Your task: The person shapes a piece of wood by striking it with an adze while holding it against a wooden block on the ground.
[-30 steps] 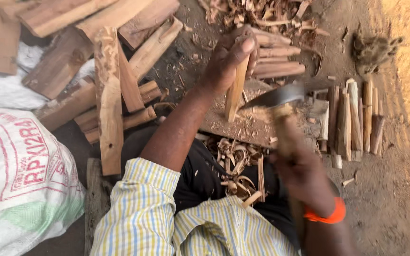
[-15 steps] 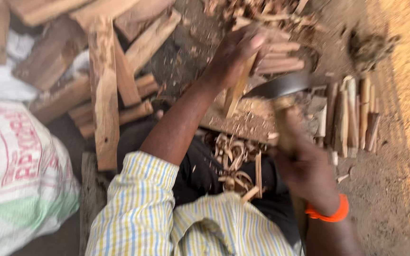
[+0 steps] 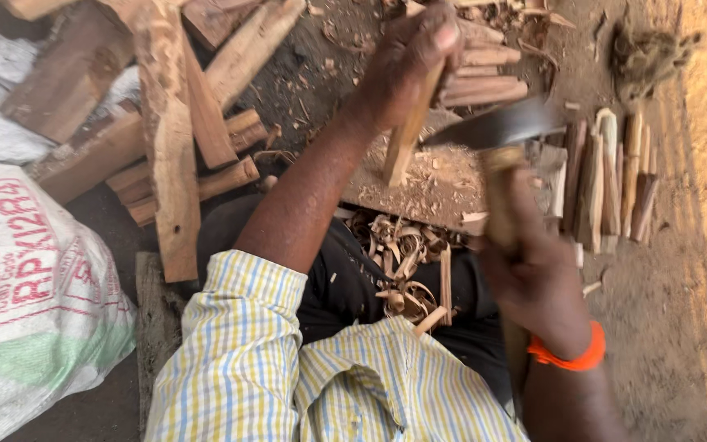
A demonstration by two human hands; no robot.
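The person wears a checked shirt (image 3: 288, 368) in pale yellow, white and blue, its sleeve (image 3: 239, 327) rolled well back from the fingers of the left hand (image 3: 407, 61). Dark trousers (image 3: 353, 282) show below. A bright orange band (image 3: 570, 356) circles the wrist behind the right hand (image 3: 533, 282)

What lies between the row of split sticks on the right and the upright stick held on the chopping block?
In the head view, the chopper's metal blade lies between the split sticks and the upright stick, which the left hand steadies.
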